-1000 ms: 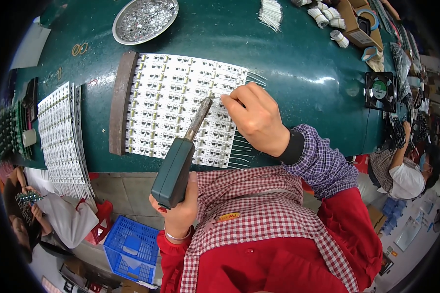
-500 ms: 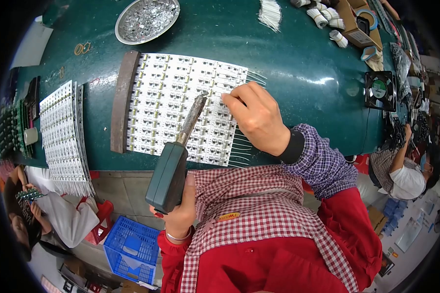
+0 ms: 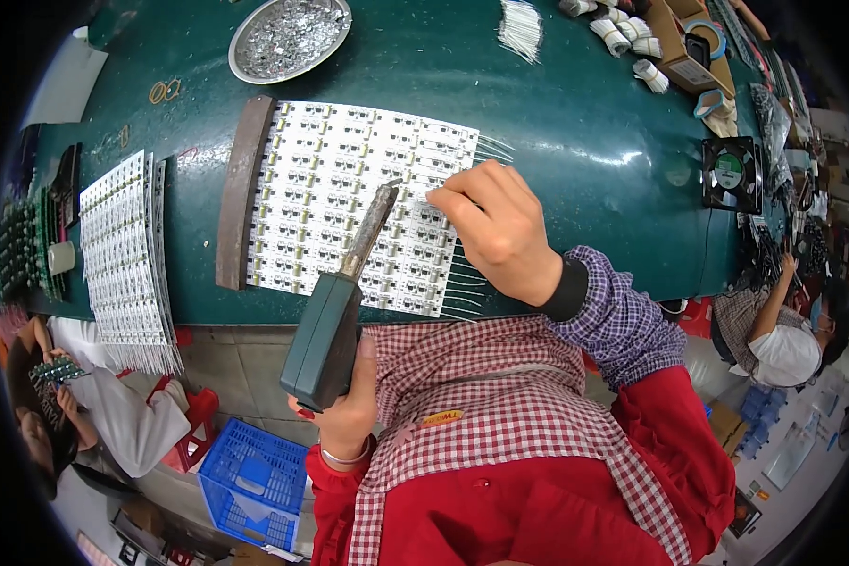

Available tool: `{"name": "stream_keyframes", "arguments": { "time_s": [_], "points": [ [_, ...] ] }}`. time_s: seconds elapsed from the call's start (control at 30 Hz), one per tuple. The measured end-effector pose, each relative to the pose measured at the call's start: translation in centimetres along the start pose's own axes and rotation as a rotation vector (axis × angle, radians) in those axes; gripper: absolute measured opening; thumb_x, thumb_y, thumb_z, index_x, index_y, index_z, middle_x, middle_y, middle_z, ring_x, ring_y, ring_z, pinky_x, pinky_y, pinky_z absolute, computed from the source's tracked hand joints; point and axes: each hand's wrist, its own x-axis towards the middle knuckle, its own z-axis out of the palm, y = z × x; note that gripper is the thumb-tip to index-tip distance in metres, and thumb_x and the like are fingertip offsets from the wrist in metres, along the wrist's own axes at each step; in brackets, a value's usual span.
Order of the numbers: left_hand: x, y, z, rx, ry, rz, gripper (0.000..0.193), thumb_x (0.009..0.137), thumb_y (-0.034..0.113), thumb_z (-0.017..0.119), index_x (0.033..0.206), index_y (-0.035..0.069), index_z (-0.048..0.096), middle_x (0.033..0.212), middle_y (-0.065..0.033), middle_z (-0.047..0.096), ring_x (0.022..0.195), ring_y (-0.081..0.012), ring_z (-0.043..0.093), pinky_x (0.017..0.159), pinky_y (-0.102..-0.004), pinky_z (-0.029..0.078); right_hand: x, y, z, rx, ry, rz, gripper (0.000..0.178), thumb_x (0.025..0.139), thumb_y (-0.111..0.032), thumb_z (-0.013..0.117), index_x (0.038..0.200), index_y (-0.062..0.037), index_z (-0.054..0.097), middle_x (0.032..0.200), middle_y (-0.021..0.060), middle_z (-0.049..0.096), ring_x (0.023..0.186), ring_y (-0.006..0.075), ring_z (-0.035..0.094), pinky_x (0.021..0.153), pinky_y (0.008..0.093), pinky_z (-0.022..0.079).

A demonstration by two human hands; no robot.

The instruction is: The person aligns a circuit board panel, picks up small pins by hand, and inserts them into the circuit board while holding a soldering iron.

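My left hand (image 3: pixel 345 415) is wrapped round the dark green handle of a soldering gun (image 3: pixel 323 330). The gun's tip rests over or on a white circuit board panel (image 3: pixel 335 212) lined with rows of small components. I cannot tell whether the tip touches it. My right hand (image 3: pixel 500 226) is closed in a pinch above the panel's right part, fingertips close to the gun's tip; what they hold is too small to make out. Thin white wires (image 3: pixel 462 292) stick out from the panel's right edge. A brown bar (image 3: pixel 243 193) lies along its left edge.
A metal bowl (image 3: pixel 239 61) of silvery bits stands at the back. White wire bundles (image 3: pixel 519 30), a cardboard box (image 3: pixel 693 71) and a small black fan (image 3: pixel 732 175) lie farther right. Stacked panels (image 3: pixel 123 255) overhang the table's front left edge. Other people sit on both sides.
My right hand's fingertips have shifted slightly toward me over the panel. The soldering gun is almost unmoved, and the view has shifted a little.
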Motion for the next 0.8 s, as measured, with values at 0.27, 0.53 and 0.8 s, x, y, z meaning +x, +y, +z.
{"name": "stream_keyframes", "arguments": {
  "time_s": [0.27, 0.53, 0.8],
  "points": [
    [0.05, -0.17, 0.38, 0.028, 0.012, 0.048, 0.026, 0.083, 0.005, 0.082, 0.104, -0.007, 0.072, 0.091, -0.0105, 0.075, 0.075, -0.0141, 0.069, 0.065, -0.0267, 0.053, -0.52, 0.39, 0.72, -0.028, -0.023, -0.011, 0.029, 0.069, 0.005, 0.069, 0.097, -0.0025, 0.069, 0.09, 0.0067, 0.065, 0.079, 0.0238, 0.061, 0.068, 0.0361, 0.047],
    [0.62, 0.01, 0.62, 0.077, -0.008, 0.096, 0.019, 0.082, 0.004, 0.081, 0.097, -0.005, 0.074, 0.082, -0.0086, 0.074, 0.064, -0.0129, 0.067, 0.058, -0.0266, 0.05, -0.7, 0.74, 0.94, -0.039, -0.048, -0.004, 0.018, 0.077, -0.005, 0.064, 0.094, -0.0039, 0.068, 0.089, 0.0058, 0.062, 0.084, 0.0223, 0.059, 0.074, 0.035, 0.046],
    [0.57, -0.06, 0.68, 0.049, 0.009, 0.084, 0.021, 0.082, 0.005, 0.081, 0.098, -0.005, 0.073, 0.083, -0.0088, 0.074, 0.066, -0.0126, 0.067, 0.058, -0.0263, 0.05, -0.72, 0.81, 1.0, -0.003, -0.039, 0.014, 0.018, 0.077, -0.006, 0.065, 0.095, -0.0052, 0.068, 0.09, 0.0057, 0.062, 0.084, 0.0222, 0.059, 0.077, 0.0348, 0.046]
  ]
}}
